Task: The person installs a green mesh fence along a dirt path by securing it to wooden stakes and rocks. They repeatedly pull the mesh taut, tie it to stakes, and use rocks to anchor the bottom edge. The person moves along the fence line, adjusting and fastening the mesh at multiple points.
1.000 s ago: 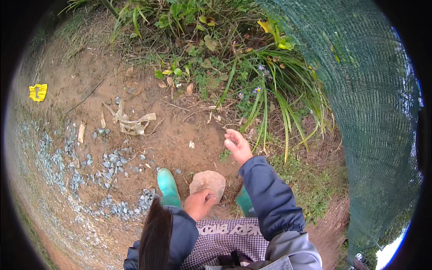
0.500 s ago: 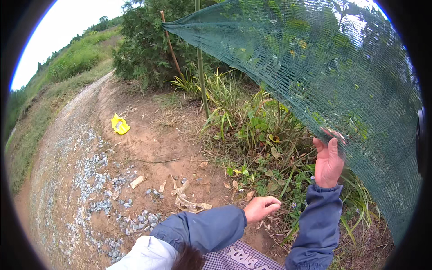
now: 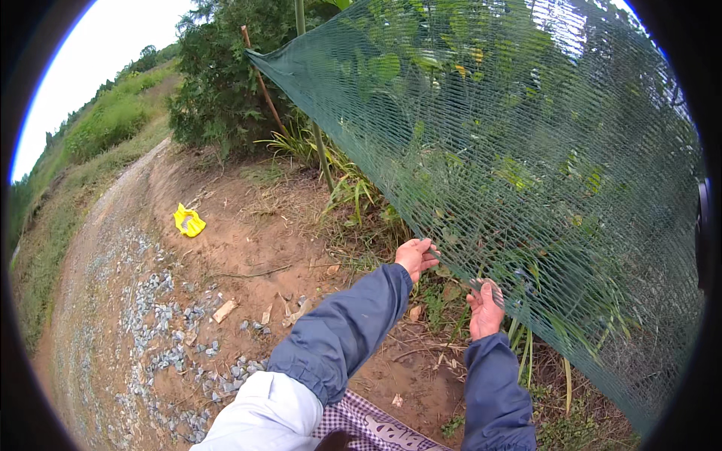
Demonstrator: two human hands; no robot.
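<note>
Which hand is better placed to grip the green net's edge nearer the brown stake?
Probably the left hand: it is already at the green net's edge, closer to the brown stake. The right hand is farther along that edge.

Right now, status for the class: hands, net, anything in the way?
Left hand gripping lower edge of green net. Right hand likewise, farther right. Plants close by.
</note>
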